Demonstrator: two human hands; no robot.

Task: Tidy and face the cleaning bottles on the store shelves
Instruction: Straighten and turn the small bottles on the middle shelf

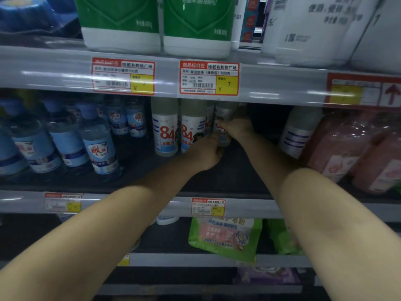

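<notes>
Gripping one bottle (223, 129) deep on the shelf (217, 170) — right hand (235, 127) curled round its shoulder, left hand (208, 152) pinching low beside its base. Likely rigid plastic, liquid-heavy, slick — best held at the body, not the cap.

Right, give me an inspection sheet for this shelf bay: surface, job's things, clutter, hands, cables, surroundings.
Surface: dark middle shelf, bare patch in front of the hands.
Job's things: two white 84 bottles facing front; a third white bottle held behind them; another white bottle leaning to the right.
Clutter: nothing seen.
Hands: left hand at the held bottle's base; right hand gripping its upper body.
Cables: nothing seen.
Surroundings: blue bottles left, pink bottles right, green jugs above, green pouches below.
</notes>
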